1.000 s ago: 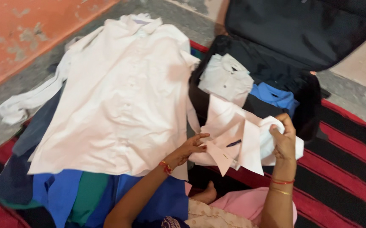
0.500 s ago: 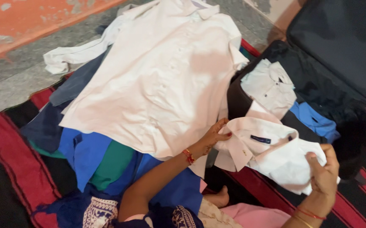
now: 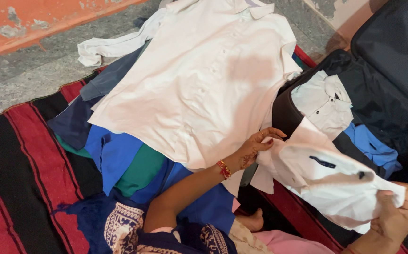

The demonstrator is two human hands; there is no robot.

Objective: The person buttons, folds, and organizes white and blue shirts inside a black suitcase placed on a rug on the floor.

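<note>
White folded shirt (image 3: 328, 181) hangs btwn both hands, over the front edge of the open black suitcase (image 3: 392, 94). Left hand (image 3: 255, 148) pinches its collar end, fingers (image 3: 272, 134) clenched on the cloth; right hand (image 3: 397, 216) grips the other end, fingers closed round the fabric. Inside the suitcase: a folded pale shirt (image 3: 324, 101) and a blue one (image 3: 371, 146) (partly hidden). Just left, a big white shirt (image 3: 199, 84) lies spread atop a pile of blue and green clothes (image 3: 124, 160), all on a red-and-black striped rug (image 3: 15, 178).
</note>
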